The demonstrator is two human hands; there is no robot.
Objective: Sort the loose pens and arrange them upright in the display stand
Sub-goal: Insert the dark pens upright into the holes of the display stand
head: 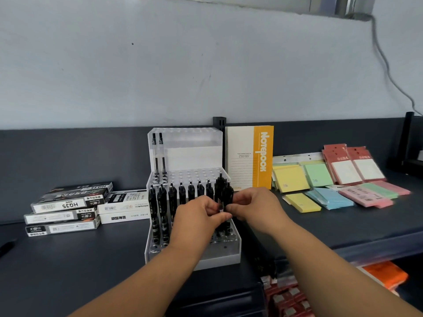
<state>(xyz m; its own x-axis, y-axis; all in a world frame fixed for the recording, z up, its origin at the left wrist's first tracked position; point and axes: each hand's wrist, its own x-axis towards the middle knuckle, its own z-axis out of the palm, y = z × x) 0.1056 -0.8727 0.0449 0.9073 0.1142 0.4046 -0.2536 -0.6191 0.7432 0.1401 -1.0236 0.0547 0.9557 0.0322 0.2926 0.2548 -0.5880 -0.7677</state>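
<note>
A clear stepped display stand (235, 250) sits on the dark shelf straight ahead. Several black pens (172, 195) stand upright in its lower tier, and two clear pens (160, 154) stand at the upper left. Both of my hands meet over the stand's right side. My left hand (199, 216) and my right hand (254, 204) pinch a small bunch of black pens (223, 191) held upright between them, the lower ends hidden behind my fingers.
Stacked black and white pen boxes (68, 207) lie left of the stand. An orange notebook (251, 156) leans on the back wall. Coloured sticky-note pads (320, 197) and red packets (352, 165) cover the right. Packaged goods (286, 298) fill a lower shelf.
</note>
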